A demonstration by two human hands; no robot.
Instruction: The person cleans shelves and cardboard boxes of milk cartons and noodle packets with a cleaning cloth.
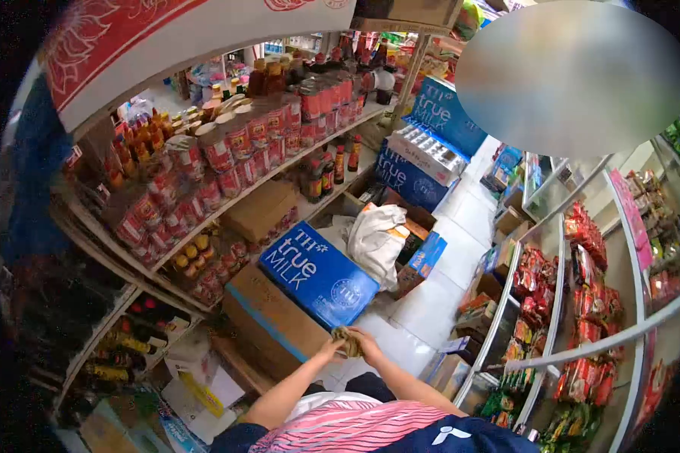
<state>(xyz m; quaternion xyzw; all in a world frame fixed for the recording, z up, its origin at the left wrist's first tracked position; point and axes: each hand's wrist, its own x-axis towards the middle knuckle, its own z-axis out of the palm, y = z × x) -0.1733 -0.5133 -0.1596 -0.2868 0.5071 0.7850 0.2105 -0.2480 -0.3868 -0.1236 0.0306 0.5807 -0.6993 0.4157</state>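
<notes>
A small brownish bundle [347,337], partly hidden between the left hand [331,349] and the right hand [367,344], was perhaps crumpled, but too small to identify. Far ahead and right of the hands, a blurred oval [574,79] covered whatever lay behind it. Ahead and left, a red-and-white carton [174,45] ran past the top edge; nearer than the hands, striped cloth [355,429] left the bottom.

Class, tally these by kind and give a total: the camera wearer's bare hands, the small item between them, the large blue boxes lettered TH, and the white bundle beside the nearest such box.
Bare hands, left hand and right hand: 2
Small item: 1
Large blue boxes: 3
White bundle: 1
Total: 7
</notes>
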